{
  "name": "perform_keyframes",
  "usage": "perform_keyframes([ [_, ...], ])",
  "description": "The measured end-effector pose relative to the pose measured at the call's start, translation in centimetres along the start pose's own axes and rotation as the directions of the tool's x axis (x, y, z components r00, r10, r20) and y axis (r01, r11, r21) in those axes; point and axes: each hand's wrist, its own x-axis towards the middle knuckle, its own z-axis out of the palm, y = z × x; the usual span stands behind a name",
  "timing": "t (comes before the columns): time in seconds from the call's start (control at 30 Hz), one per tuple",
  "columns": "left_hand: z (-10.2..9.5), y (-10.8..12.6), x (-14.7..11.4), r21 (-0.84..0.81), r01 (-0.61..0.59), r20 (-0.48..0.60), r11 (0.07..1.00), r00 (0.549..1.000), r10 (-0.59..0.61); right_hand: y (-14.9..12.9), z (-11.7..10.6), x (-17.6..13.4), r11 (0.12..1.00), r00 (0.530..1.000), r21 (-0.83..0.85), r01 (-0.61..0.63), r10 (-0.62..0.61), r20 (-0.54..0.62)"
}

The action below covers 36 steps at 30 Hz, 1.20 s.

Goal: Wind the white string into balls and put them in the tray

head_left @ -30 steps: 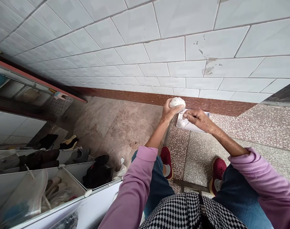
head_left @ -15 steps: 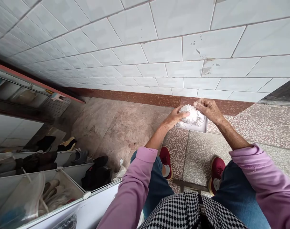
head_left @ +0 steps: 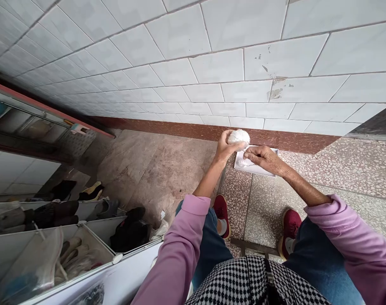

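A white rounded, ruffled ball [head_left: 239,137] is held up in front of the tiled wall, its exact kind unclear. My left hand [head_left: 226,147] grips it from the left side, thumb across its lower front. Close to the ball's lower right, my right hand [head_left: 263,158] is closed with thumb and fingertips pinched together; what lies between them is too small to make out. Beneath my hands is a shallow white tray [head_left: 265,171], partly covered by the right hand. Inside it shows a small white piece [head_left: 243,163].
The white tiled wall [head_left: 217,65] rises right behind the tray. At left, an open compartmented cabinet [head_left: 99,241] holds shoes and plastic bags. My red shoes [head_left: 290,224] stand on the speckled floor [head_left: 265,203], with a dark bar low between my legs.
My left hand has moved left and slightly up with the ball, turning it. The right hand has come down and left, below the ball, uncovering more of the tray.
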Motion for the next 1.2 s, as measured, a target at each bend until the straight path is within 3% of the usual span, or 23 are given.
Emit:
perform_keyframes([
  [0.13, -0.1, 0.0, -0.4, 0.222, -0.014, 0.161, 0.975, 0.987, -0.022, -0.6, -2.2, 0.2, 0.997, 0.987, 0.081, -0.003, 0.016, -0.160],
  [0.3, 0.8, -0.2, -1.4, 0.120, 0.202, 0.427, 0.972, 0.873, -0.235, 0.7, -4.0, 0.2, 0.983, 0.945, 0.177, -0.046, 0.101, -0.311],
  [0.4, 1.3, -0.6, -1.7, 0.048, 0.294, 0.463, 0.955, 0.840, -0.282, 1.5, -3.8, 0.3, 0.977, 0.939, 0.203, -0.061, 0.125, -0.321],
  [0.63, 1.6, -1.2, -2.0, 0.015, 0.377, 0.525, 0.926, 0.785, -0.328, 2.6, -3.1, 0.9, 0.987, 0.933, 0.141, -0.079, 0.123, -0.338],
  [0.8, 2.4, -2.0, -2.2, -0.053, 0.400, 0.484, 0.915, 0.812, -0.327, 3.2, -3.3, 0.9, 0.989, 0.938, 0.116, -0.090, 0.123, -0.323],
  [0.97, 2.3, -0.7, -1.7, -0.269, 0.352, 0.319, 0.897, 0.911, -0.262, 4.1, -3.1, 0.8, 0.990, 0.939, 0.027, -0.136, 0.138, -0.314],
  [1.1, 1.3, 0.7, -1.0, -0.352, 0.244, 0.107, 0.904, 0.970, -0.220, 3.7, -1.4, 0.4, 0.979, 0.988, -0.150, -0.140, 0.128, -0.090],
  [1.2, 0.6, 0.4, -0.4, -0.239, 0.189, -0.013, 0.953, 0.980, -0.198, 2.2, -0.3, 0.1, 0.988, 0.995, -0.127, -0.091, 0.096, 0.029],
])
